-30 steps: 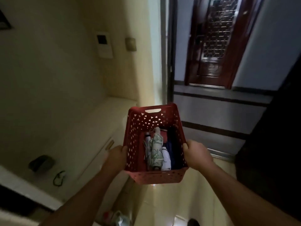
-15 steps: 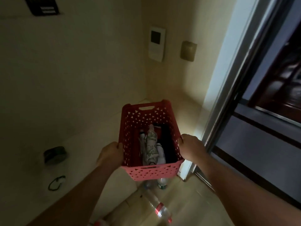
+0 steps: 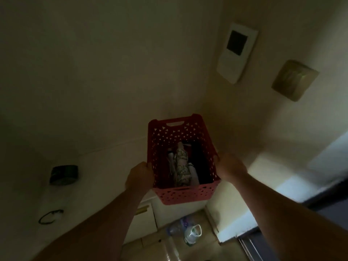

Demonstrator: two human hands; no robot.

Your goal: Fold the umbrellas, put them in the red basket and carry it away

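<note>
Our left hand grips the left rim of the red basket, fingers curled over the edge; our right hand grips the right rim the same way, knuckles up, fingertips hidden inside the wall. We hold the basket in the air between both hands, above the edge of a pale cabinet top. Inside lie the folded umbrellas: a pale patterned umbrella along the middle, a white one just beside it at 3 o'clock, and a dark one against the right wall.

Compared with half a second ago, our view has swung left: the dark door frame and the wooden door beyond have almost left the picture, and the wall now fills it. The intercom panel and the beige wall switch sit at 1 and 2 o'clock of the basket. At 9 o'clock a dark roll rests on the top, a black loop at 8 o'clock. Plastic bottles lie on the floor at 6 o'clock. Our grip is unchanged.
</note>
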